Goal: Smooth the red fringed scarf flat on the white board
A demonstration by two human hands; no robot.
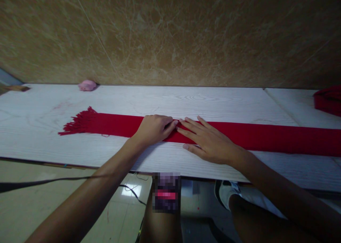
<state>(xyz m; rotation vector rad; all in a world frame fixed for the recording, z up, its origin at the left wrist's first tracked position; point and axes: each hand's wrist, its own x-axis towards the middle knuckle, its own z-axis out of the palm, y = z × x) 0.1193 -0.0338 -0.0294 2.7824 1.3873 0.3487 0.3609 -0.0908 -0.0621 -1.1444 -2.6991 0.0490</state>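
Observation:
A long red scarf point(253, 136) lies flat in a narrow strip along the white bench, with its fringe spread at the left end. On the middle of the strip rests my left hand point(154, 128), its fingers curled and the thumb pressed against them at the cloth. Just to the right, my right hand point(209, 140) lies palm down across the scarf, fingers stretched out and apart. Its fingertips come close to the left thumb. The scarf runs out of view at the right.
A brown marbled wall point(170, 37) stands behind the white bench point(170, 97). A small pink object point(87, 85) sits against the wall at left. More folded red cloth point(329, 100) lies at far right. A dark cord point(48, 181) crosses below the front edge.

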